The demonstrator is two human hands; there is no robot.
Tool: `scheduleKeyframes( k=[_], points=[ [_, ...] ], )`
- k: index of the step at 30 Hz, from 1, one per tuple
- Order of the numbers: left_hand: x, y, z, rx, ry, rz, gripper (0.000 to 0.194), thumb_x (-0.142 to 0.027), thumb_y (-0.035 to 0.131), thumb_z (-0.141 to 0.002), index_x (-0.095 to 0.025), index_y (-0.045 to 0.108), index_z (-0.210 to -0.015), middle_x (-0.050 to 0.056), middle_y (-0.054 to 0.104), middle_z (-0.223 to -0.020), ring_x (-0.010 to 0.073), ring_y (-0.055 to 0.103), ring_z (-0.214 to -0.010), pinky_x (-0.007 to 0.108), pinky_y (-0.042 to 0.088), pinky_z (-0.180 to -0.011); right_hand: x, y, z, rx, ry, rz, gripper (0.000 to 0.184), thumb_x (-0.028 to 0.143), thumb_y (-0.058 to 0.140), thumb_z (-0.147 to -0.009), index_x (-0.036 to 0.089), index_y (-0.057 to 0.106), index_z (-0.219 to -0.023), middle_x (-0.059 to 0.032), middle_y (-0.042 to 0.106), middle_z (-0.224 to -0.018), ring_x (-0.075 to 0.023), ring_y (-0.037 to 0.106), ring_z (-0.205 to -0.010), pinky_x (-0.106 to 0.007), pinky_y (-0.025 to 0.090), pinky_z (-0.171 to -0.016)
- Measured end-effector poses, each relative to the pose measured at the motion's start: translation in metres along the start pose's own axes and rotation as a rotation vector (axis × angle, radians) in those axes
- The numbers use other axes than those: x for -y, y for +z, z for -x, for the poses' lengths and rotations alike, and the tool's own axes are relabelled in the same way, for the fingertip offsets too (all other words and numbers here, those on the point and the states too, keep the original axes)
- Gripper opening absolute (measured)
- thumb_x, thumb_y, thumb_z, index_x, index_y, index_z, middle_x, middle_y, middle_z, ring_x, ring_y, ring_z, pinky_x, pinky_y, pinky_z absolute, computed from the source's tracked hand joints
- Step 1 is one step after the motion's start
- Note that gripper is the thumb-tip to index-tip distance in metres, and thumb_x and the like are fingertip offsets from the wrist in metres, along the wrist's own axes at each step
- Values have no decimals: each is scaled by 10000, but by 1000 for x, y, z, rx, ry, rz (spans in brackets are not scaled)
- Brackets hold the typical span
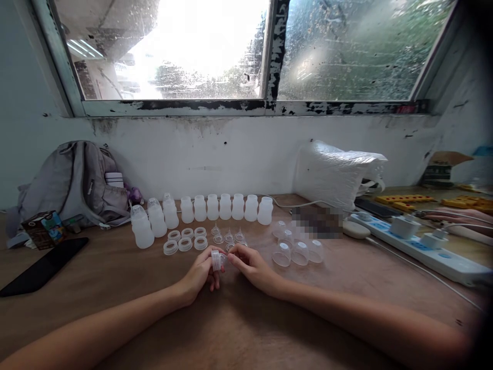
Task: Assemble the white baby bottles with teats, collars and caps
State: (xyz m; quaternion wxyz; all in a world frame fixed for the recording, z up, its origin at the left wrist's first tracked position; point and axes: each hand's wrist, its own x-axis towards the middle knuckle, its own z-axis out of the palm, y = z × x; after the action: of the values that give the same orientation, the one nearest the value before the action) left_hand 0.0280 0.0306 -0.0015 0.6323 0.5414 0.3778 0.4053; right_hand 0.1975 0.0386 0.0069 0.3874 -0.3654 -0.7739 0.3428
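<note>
In front of me, my left hand (pixel 199 275) is closed around a whitish ribbed screw ring (pixel 216 260), tipped on its side. My right hand (pixel 252 267) pinches the tip of a clear bottle nipple (pixel 223 259) that sits at the ring's right side; fingers partly cover it. Just beyond the hands lie several loose screw rings (pixel 185 244) in two rows. Beside them stand several clear nipples (pixel 228 238), some hidden by my right hand. To the right are several clear dome caps (pixel 299 253).
Several open frosted bottles (pixel 225 207) stand in a row by the wall. Left of them are three capped bottles (pixel 142 227), a backpack (pixel 77 185), a drink carton (pixel 44 228) and a black tablet (pixel 44 267). On the right are a power strip (pixel 416 246), cables and a white padded bag (pixel 327 172). Another person's hand (pixel 462 218) shows at far right.
</note>
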Motion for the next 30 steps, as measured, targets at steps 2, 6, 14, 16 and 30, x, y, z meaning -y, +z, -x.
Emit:
scheduleKeyframes(
  k=[2, 6, 14, 16, 30],
  points=[
    [-1, -4, -1, 70, 6, 47, 238, -226, 347, -758, -199, 423, -981, -16, 514, -687, 64, 493, -362, 129, 307, -286, 1, 0, 0, 38, -8, 32, 306, 407, 400, -854, 159, 516, -716, 29, 436, -598, -92, 385, -562, -218, 315, -531],
    [-6, -10, -3, 267, -1, 134, 295, -375, 289, -815, -232, 381, -1056, 4, 509, -790, 74, 499, -387, 143, 308, -268, 3, -1, 1, 43, -7, 61, 309, 388, 381, -869, 160, 516, -711, 31, 445, -597, -88, 380, -554, -214, 300, -523],
    [-10, -1, 1, 122, -59, -205, 363, -539, 347, -813, -187, 391, -889, -38, 458, -694, 15, 369, -349, 101, 245, -250, 5, -1, 2, 85, -17, 14, 316, 422, 417, -849, 153, 511, -711, 28, 459, -603, -84, 382, -557, -206, 305, -514],
    [-9, -1, 1, 114, -62, -235, 353, -533, 322, -821, -188, 384, -868, -49, 445, -662, 17, 358, -348, 99, 234, -253, 5, -1, 1, 104, -20, 14, 317, 426, 427, -842, 151, 513, -711, 26, 463, -605, -82, 379, -551, -205, 307, -507],
    [-47, -17, 33, 375, -124, -513, 287, -437, 442, -810, -203, 420, -973, -42, 496, -617, 64, 420, -417, 158, 334, -379, 33, -6, 16, 310, -40, 17, 283, 388, 430, -841, 159, 472, -681, 50, 379, -525, -68, 333, -488, -197, 267, -460]
  ],
)
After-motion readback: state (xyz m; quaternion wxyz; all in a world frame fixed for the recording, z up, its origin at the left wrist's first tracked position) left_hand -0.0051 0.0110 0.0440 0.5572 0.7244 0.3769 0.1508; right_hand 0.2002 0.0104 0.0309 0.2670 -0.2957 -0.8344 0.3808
